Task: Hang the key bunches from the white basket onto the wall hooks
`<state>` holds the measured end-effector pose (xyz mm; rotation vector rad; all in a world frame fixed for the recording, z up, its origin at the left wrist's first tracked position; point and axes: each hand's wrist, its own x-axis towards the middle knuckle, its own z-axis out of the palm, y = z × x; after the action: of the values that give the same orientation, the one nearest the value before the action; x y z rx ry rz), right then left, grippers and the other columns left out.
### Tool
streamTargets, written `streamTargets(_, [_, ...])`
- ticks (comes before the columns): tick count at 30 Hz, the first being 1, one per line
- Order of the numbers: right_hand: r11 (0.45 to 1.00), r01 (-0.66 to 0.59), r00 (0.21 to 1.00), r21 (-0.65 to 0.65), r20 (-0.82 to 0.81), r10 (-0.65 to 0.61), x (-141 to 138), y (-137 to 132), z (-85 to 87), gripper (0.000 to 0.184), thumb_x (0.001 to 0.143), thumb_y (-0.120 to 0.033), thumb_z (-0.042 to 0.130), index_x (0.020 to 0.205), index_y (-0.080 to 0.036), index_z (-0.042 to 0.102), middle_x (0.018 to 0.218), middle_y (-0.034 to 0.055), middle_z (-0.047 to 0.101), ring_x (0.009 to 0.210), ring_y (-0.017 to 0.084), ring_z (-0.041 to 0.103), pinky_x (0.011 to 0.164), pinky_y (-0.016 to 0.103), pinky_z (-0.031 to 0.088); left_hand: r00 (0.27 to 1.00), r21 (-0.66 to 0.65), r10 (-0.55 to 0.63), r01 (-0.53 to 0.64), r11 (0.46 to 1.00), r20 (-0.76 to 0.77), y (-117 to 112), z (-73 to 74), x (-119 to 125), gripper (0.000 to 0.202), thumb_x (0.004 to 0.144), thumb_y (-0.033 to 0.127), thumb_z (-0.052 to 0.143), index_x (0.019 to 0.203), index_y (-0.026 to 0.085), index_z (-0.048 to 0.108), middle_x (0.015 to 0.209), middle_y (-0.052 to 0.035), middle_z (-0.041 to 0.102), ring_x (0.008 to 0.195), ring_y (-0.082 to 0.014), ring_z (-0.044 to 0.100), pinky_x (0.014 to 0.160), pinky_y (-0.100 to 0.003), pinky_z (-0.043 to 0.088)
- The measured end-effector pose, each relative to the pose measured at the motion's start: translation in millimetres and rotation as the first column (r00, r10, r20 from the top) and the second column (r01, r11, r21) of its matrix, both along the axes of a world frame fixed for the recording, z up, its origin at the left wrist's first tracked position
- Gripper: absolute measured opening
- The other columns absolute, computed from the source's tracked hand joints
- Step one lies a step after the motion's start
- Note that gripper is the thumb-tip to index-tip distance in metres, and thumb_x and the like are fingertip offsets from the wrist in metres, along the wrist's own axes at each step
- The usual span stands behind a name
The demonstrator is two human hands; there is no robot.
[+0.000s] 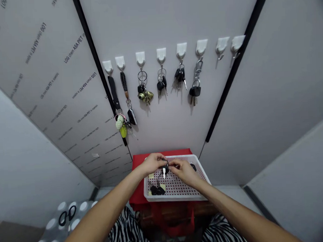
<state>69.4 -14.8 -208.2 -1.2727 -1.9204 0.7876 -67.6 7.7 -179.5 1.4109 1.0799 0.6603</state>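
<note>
Above a white perforated plastic basket [181, 198], both my hands meet around a bunch of keys [164, 171]. My left hand [153, 162] pinches the keys from the left, near their black heads. From the right, the fingers of my right hand [183, 171] close on the same bunch. One bright metal blade points down below the fingers. Lower left in the basket lies another bunch of black-headed keys [157, 190] beside small yellowish paper pieces [162, 187]. A dark item [193, 166], partly hidden, sits at the basket's right side.
Along the wall runs a row of white hooks [161, 55]. Several carry keys, such as the bunch on a carabiner [195, 91] and one with a green charm [123, 131]; the two rightmost hooks [222, 45] hold none. Black scissors handles [67, 215] lie at lower left. Red cloth [138, 194] is under the basket.
</note>
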Motion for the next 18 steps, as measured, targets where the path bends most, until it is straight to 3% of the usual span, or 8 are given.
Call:
streamTargets(6, [0.997,0.083,0.994,0.005,-0.075,-0.083,1.6,-1.0,8.7,0.014,0.061,-0.022,0.047,0.067,-0.014,0.057,0.066,0.0026,0.055,0.063,0.011,0.048,0.06,0.022,0.036,0.977,-0.11,0.117,-0.099,0.989,0.176,-1.9,7.2,7.8,0.009,0.053,0.014,0.05,0.061,0.011,0.049,0.052,0.0031,0.048,0.047,-0.005,0.043,0.051,-0.019,0.033])
streamTargets(12, [0.991,0.121,0.991,0.061,-0.068,-0.116,-2.0,-5.7,18.4,0.013,0.058,-0.024,0.05,0.065,-0.015,0.056,0.066,0.0018,0.054,0.065,0.011,0.048,0.063,0.022,0.036,0.95,-0.105,0.224,-0.205,0.973,0.218,-0.1,6.5,14.0,0.015,0.052,0.013,0.051,0.066,0.011,0.05,0.054,0.003,0.047,0.045,-0.0044,0.042,0.048,-0.019,0.032])
streamTargets(18, [0.973,0.196,0.981,0.125,-0.033,-0.193,-3.4,-3.5,21.0,0.013,0.062,-0.021,0.044,0.06,-0.015,0.055,0.062,0.0018,0.053,0.062,0.011,0.047,0.059,0.022,0.036,0.917,-0.177,0.255,-0.209,0.962,0.307,-1.0,9.7,16.7,0.022,0.049,0.01,0.054,0.07,0.012,0.047,0.056,0.0039,0.047,0.047,-0.0046,0.044,0.05,-0.019,0.034])
